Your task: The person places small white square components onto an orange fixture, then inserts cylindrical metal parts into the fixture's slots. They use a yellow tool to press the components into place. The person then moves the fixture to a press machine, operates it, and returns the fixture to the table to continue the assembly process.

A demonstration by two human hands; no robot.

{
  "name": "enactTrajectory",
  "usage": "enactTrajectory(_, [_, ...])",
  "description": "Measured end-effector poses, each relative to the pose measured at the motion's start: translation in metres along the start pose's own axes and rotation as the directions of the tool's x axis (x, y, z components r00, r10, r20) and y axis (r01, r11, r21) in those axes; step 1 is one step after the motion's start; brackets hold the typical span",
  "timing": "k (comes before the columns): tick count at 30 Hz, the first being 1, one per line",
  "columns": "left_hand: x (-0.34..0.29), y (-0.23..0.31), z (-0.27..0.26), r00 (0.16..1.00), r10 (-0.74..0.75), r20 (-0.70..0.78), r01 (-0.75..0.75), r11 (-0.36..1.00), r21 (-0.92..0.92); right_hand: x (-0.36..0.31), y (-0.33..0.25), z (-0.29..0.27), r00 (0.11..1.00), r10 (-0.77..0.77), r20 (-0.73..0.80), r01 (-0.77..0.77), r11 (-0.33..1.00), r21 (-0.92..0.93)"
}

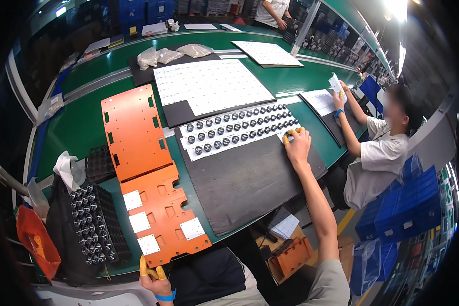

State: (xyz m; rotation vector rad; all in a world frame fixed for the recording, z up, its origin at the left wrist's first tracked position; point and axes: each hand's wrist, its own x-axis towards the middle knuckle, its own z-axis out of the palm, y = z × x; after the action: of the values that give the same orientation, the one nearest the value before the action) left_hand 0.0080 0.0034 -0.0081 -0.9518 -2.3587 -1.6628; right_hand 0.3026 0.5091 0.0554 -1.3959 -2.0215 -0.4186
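Observation:
My right hand [298,147], yellow covers on its fingertips, reaches to the right end of a white perforated board [209,151]. Its fingers are closed around a small black round part [290,134] there, partly hidden by them. Rows of similar black round parts with shiny tops stand on the board. My left hand [155,283], with yellow finger covers and a blue wristband, is at the near corner of an orange fixture [158,214]. Its fingers are apart and touch the fixture's edge. Several small white square plates [139,222] lie in the fixture, whose orange upper panel [132,127] is folded back.
A black mat [245,183] lies under the board. Black trays of round parts [92,224] stand at left. Large white sheets [211,86] and plastic bags [168,55] lie farther back. A co-worker [380,143] at right holds a white plate. Blue crates [400,204] stand behind.

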Motion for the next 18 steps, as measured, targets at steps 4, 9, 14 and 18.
enactTrajectory(4, [-0.001,0.002,-0.001,0.998,-0.058,0.007,0.059,0.997,-0.047,0.002,0.0,-0.001,1.0,-0.013,-0.008,0.013,1.0,-0.009])
enactTrajectory(9, [0.01,0.027,-0.016,0.971,-0.178,0.159,0.191,0.979,-0.072,0.002,-0.006,-0.006,0.998,-0.047,-0.052,0.046,0.999,-0.026])
enactTrajectory(14, [0.02,0.04,-0.024,0.927,-0.309,0.212,0.351,0.913,-0.207,-0.033,-0.097,-0.049,0.999,-0.028,0.042,0.006,0.888,0.459])
enactTrajectory(18, [0.032,0.071,-0.022,0.862,-0.447,0.239,0.478,0.874,-0.088,-0.077,-0.191,-0.114,0.788,-0.261,0.558,-0.222,0.724,0.653])
